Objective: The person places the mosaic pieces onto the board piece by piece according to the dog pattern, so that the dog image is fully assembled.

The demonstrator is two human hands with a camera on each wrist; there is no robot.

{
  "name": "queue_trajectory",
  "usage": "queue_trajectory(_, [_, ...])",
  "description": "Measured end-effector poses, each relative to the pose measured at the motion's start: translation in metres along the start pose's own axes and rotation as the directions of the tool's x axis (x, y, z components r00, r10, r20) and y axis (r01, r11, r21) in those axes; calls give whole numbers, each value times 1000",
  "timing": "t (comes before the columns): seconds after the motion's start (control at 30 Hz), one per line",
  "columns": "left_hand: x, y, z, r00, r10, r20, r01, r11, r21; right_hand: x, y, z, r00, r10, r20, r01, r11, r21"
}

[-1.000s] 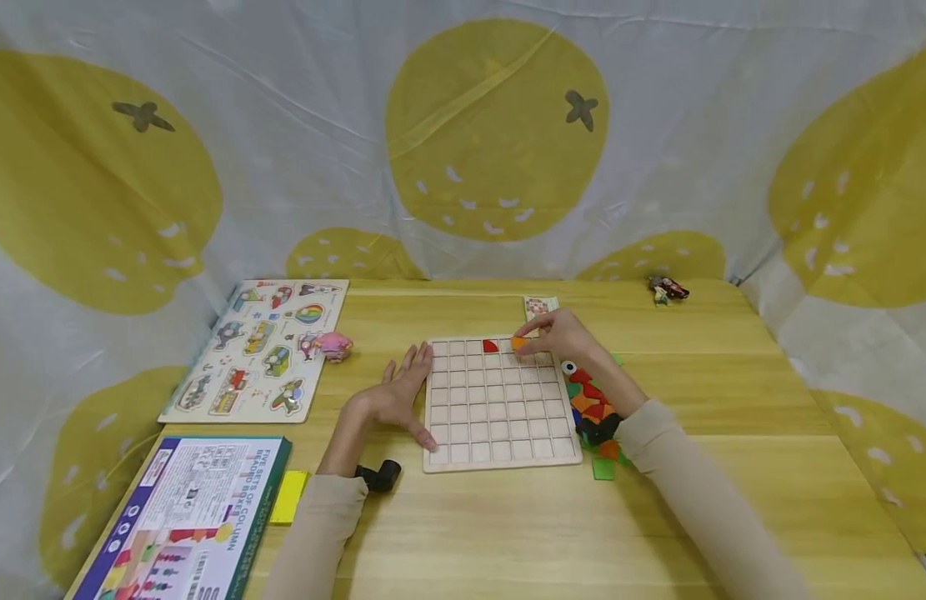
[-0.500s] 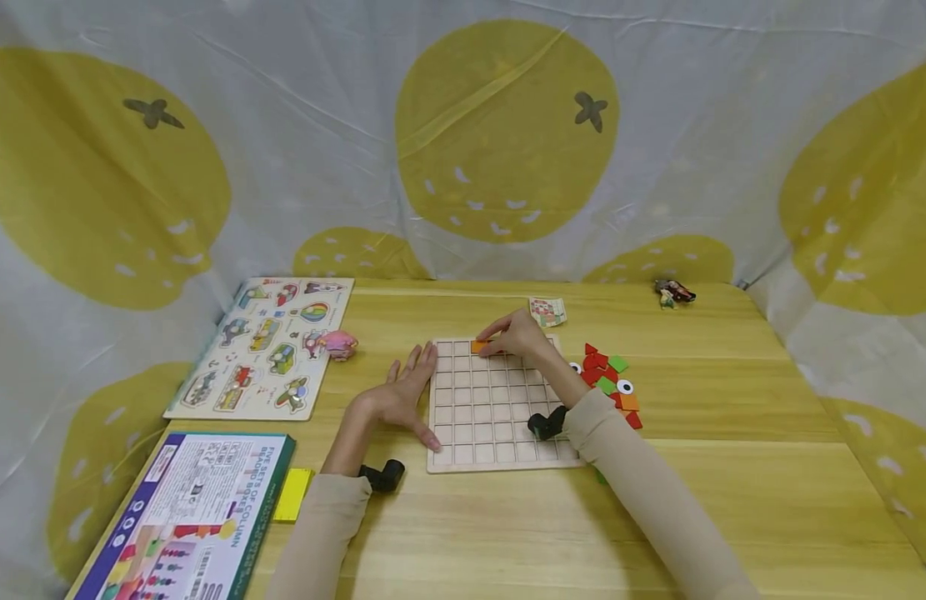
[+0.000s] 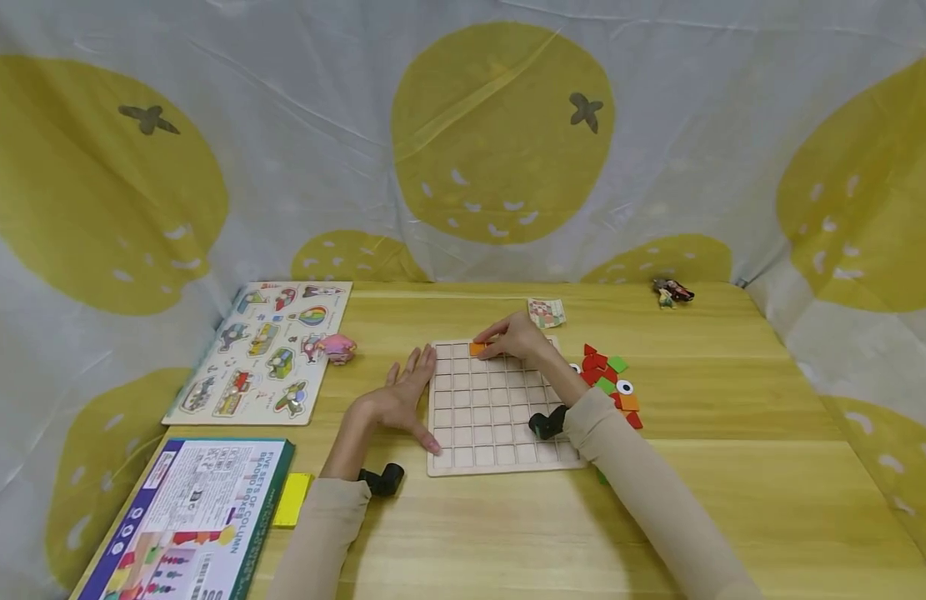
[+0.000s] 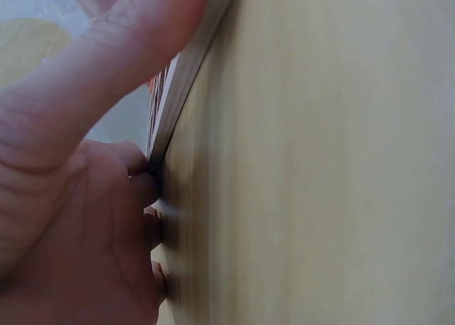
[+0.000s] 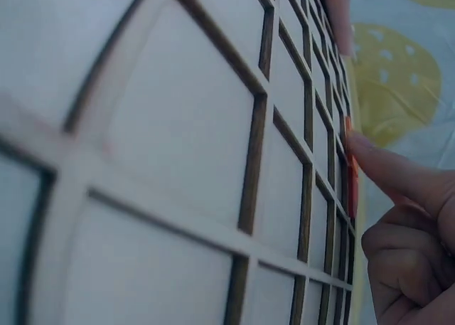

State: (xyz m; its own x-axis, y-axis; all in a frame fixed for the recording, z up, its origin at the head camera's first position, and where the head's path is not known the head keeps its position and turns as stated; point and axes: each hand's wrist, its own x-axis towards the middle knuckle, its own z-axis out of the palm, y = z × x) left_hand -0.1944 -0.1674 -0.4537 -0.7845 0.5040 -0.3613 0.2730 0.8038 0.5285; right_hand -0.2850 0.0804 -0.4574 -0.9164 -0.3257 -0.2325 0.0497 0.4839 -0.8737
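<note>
A wooden grid board (image 3: 481, 429) lies mid-table, its square cells framed by raised ribs. Along its left edge rests my left hand (image 3: 398, 402), fingers spread, thumb at the near left corner. The left wrist view shows the thumb (image 4: 106, 69) over the board's side. At the far row, my right hand (image 3: 517, 337) pinches an orange tile (image 3: 476, 349) in a cell left of centre. In the right wrist view a fingertip meets this orange tile (image 5: 348, 134), beside a red tile (image 5: 353, 190). That red tile is hidden behind the hand in the head view.
Loose red, green and orange tiles (image 3: 613, 385) lie right of the board, partly behind the right forearm. A patterned card (image 3: 547, 312) sits beyond it. At left are a picture puzzle (image 3: 263, 354), a pink toy (image 3: 337, 348), a box (image 3: 192, 517) and a yellow piece (image 3: 292, 500).
My right hand has moved left along the far row with the orange tile, passing over the red tile, then stayed there. The left hand keeps its place on the board's edge.
</note>
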Motion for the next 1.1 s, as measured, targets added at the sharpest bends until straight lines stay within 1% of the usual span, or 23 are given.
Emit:
queue_trajectory(0.07, [0,-1,0,1000,0,-4,0,1000,-9,-5,-1,-9,1000,-22,13,22,1000,-1])
queue_trajectory(0.1, [-1,-1,0,1000,-1,-6,1,1000,-12,-9,0,-17,999,-32,15,32,999,-5])
queue_trajectory(0.13, [-1,-1,0,1000,-1,-7,1,1000,-17,-14,2,-27,999,-37,14,37,999,-7])
queue_trajectory(0.23, [-2,-2,-1,1000,3,-9,-3,1000,-22,-37,13,-64,999,-36,-32,33,997,-76])
queue_trajectory(0.3, [-4,-2,-2,1000,2,-9,-2,1000,-19,-54,26,-90,998,-16,-61,8,991,-132])
queue_trajectory(0.37, [-4,-3,-3,1000,-1,-10,1,1000,-15,-69,40,-112,996,31,-89,-46,984,-172])
queue_trajectory(0.47, [-6,-4,-4,1000,-8,-11,8,1000,-9,-82,62,-131,988,110,-107,-129,974,-188])
queue_trajectory(0.57, [-6,-5,-5,1000,-9,-12,8,1000,-10,-84,76,-138,983,156,-100,-172,971,-168])
queue_trajectory(0.7, [-5,-4,-5,1000,2,-4,-2,1000,-13,-81,85,-138,978,186,-91,-197,971,-133])
queue_trajectory(0.77, [-4,-4,-4,1000,9,-3,-9,1000,-11,-81,86,-137,971,208,-116,-221,969,-108])
queue_trajectory(0.9, [-1,-2,-2,1000,16,-1,-16,1000,-9,-87,88,-141,954,233,-191,-255,961,-102])
queue_trajectory(0.97, [0,-1,-1,1000,16,3,-16,1000,-6,-90,90,-144,946,246,-210,-271,958,-97])
queue_trajectory(1.03, [0,-1,-1,1000,16,5,-16,1000,-7,-91,91,-147,947,252,-199,-274,957,-90])
queue_trajectory(1.1, [0,0,-1,1000,18,6,-18,1000,-5,-89,92,-150,955,247,-164,-264,960,-90])
